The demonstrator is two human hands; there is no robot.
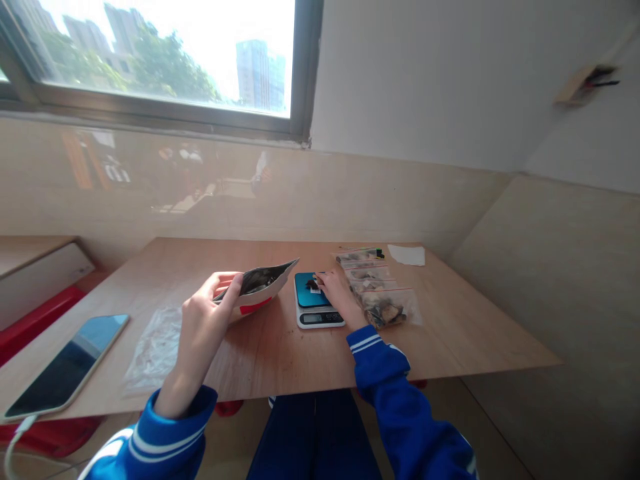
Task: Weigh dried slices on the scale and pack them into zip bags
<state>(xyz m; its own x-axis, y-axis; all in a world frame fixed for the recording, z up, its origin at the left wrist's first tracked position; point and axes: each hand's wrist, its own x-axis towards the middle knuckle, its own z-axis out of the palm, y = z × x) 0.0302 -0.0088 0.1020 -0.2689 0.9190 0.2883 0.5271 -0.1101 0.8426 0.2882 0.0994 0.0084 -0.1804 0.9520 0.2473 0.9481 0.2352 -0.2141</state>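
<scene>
Sleeves (170,433) closest, this side of scale (320,302). Table (465,333) under scale. Pouch (263,298) L of scale, rim pinched btwn L hand (210,310) thumb & fingers. Bags (384,308) R of scale. R hand (339,293) over scale, fingertips bunched by dark bit (311,285) atop it; can't tell if pinching.

I sit at a wooden table (475,340) spanning the lower half of the frame. On it I have a phone (70,363) lower left, a crumpled clear bag (153,350) beside it, a scale (319,309) near centre, filled zip bags (387,310) and white paper (407,255) right of centre.
</scene>
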